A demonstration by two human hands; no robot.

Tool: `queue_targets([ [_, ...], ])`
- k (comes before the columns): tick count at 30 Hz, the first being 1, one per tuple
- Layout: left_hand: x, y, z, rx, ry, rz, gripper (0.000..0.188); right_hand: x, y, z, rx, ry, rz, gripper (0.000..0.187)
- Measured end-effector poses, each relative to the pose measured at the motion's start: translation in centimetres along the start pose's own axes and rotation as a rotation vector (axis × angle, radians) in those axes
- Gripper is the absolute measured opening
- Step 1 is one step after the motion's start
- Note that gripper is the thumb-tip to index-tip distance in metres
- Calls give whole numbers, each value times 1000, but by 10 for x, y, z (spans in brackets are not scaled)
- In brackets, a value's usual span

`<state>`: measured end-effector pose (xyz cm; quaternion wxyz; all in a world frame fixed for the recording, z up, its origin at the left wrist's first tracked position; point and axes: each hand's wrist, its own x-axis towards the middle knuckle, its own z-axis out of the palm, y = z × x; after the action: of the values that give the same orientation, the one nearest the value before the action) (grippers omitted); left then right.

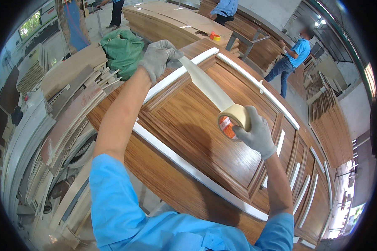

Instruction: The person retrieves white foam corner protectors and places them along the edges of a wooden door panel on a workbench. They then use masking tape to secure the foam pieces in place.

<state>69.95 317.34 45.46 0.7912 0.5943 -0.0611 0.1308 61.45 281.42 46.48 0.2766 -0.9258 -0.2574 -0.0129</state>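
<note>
A roll of cream masking tape (pixel 238 118) with an orange label inside its core is gripped in my right hand (pixel 257 133), which wears a grey glove. From the roll a pulled-out strip of tape (pixel 207 85) runs up and left, stretched above the door. Its free end is pinched in my gloved left hand (pixel 158 58), near the door's far left corner. Beneath both hands lies a brown wood-grain panelled door (pixel 201 125). White strips (pixel 188 171) lie along its panel frames; I cannot tell their material.
Scrap boards and trim (pixel 67 138) are piled at left, beside a green sack (pixel 122 52). Stacked panels (pixel 163 21) stand behind the door, with an orange-and-yellow tape roll (pixel 215 36) on them. A person in blue (pixel 295 56) stands at far right; others are at the back.
</note>
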Motion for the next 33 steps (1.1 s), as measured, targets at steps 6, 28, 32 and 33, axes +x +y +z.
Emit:
queue_targets([
  [6, 46, -22, -76, 55, 268, -81, 16, 73, -14, 20, -145, -25, -153, 64],
  [28, 20, -83, -74, 1183, -240, 508, 29, 169, -39, 91, -419, -303, -176, 48],
  [32, -5, -115, -19, 718, -336, -139, 31, 160, -32, 99, -287, -214, -133, 55],
  [33, -8, -118, -16, 481, -251, -359, 34, 157, -29, 100, -213, -149, -133, 56],
])
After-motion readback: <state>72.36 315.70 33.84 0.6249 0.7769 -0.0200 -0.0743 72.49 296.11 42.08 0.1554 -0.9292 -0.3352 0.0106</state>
